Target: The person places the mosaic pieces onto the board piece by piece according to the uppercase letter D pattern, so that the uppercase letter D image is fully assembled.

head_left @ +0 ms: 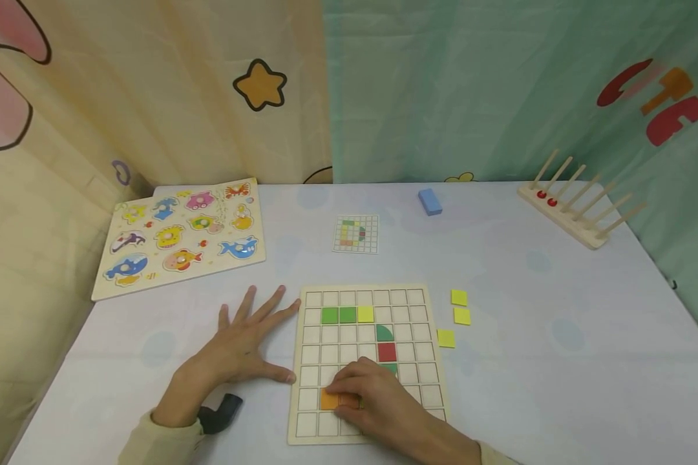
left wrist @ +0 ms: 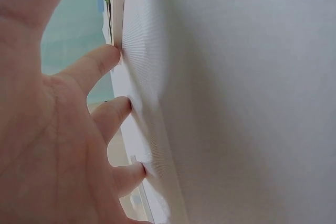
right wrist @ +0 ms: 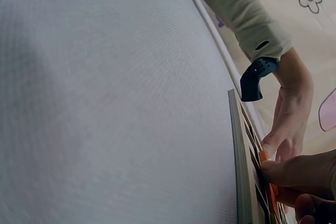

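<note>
A pale wooden grid board (head_left: 307,423) lies flat in front of me. My left hand (head_left: 241,352) rests beside it with spread fingers; thumb and index fingertips touch the board's left edge. Over the lower part of the grid, my right hand (head_left: 378,395) pinches an orange square tile (head_left: 351,401), largely covered by the fingers. Another orange tile (head_left: 328,400) sits in the cell to its left. Green tiles (head_left: 329,315) and a yellow tile (head_left: 365,314) fill cells in the second row. Farther down are a green quarter-round tile (head_left: 384,333), a red tile (head_left: 386,352) and a partly hidden green one.
Three loose yellow tiles (head_left: 459,298) lie right of the board. Behind it is a small pattern card (head_left: 356,234). A blue block (head_left: 430,202) and a wooden peg rack (head_left: 564,216) stand farther back; a sea-animal puzzle (head_left: 180,239) lies at the left.
</note>
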{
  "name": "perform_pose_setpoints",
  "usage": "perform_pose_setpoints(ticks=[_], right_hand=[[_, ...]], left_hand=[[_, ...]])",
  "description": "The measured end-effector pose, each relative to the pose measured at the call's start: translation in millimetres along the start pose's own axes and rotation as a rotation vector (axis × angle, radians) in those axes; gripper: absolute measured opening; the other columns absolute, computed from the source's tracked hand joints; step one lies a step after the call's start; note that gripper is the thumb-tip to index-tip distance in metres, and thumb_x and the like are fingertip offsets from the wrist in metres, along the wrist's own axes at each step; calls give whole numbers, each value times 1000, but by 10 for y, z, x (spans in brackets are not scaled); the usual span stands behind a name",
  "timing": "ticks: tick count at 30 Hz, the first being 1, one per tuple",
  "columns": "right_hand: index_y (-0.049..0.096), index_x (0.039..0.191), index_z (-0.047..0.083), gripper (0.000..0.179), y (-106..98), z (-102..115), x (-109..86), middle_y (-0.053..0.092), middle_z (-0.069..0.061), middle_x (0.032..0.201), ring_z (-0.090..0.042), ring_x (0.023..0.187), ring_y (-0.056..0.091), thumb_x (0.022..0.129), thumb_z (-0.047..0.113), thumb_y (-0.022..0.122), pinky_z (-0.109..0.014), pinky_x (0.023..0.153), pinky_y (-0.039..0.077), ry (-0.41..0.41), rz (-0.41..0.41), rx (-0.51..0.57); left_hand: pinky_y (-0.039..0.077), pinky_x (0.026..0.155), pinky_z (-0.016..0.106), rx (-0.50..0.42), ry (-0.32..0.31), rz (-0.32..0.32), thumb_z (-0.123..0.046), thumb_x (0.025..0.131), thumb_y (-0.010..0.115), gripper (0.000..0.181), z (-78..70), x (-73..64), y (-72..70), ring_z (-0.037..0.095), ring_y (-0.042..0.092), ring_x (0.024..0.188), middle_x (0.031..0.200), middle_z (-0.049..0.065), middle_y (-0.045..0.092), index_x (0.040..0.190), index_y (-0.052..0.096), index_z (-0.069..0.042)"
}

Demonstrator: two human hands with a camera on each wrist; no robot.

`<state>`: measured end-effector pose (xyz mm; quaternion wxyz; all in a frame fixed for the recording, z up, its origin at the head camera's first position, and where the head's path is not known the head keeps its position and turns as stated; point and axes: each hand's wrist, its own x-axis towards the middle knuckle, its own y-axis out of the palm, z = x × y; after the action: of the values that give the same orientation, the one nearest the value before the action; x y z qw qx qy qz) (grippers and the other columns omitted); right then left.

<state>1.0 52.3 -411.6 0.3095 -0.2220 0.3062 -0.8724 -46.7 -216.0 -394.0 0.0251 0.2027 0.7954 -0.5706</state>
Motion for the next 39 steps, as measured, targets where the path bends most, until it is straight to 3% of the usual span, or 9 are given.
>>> perform_pose_setpoints(ticks=[8, 26, 33, 39], right_hand=[[76, 105, 9, 25, -11, 31, 17, 68, 7, 105, -4, 93, 55, 80, 7, 80, -14, 78, 48, 39, 17, -3], [76, 108, 11, 25, -80, 6, -6, 66, 12, 108, -4, 100, 56, 84, 10, 77, -20, 88, 49, 73, 47, -37], [75, 107, 9, 27, -238, -118, -86, 67, 9, 107, -8, 101, 60, 80, 8, 80, -24, 87, 51, 34, -60, -15], [75, 106, 10, 32, -421, -265, -209, 70, 5, 108, -8, 94, 62, 75, 3, 83, -21, 76, 53, 24, -165, -13]], left_hand=[[-4, 102, 80, -1, 1, 3, -76, 53, 78, 118, 2, 2, 1, 48, -5, 146, 165, 3, 12, 154, 34, -33], [-3, 102, 80, -16, 11, -6, -74, 54, 79, 117, -17, -9, -24, 49, -4, 146, 165, 4, 13, 154, 35, -32], [-5, 102, 79, -18, 4, -4, -74, 53, 80, 118, -12, -6, -14, 48, -5, 146, 165, 4, 13, 153, 35, -32], [-5, 102, 79, -28, 8, -6, -75, 52, 80, 118, -1, -8, 0, 48, -5, 146, 165, 3, 12, 153, 35, -33]])
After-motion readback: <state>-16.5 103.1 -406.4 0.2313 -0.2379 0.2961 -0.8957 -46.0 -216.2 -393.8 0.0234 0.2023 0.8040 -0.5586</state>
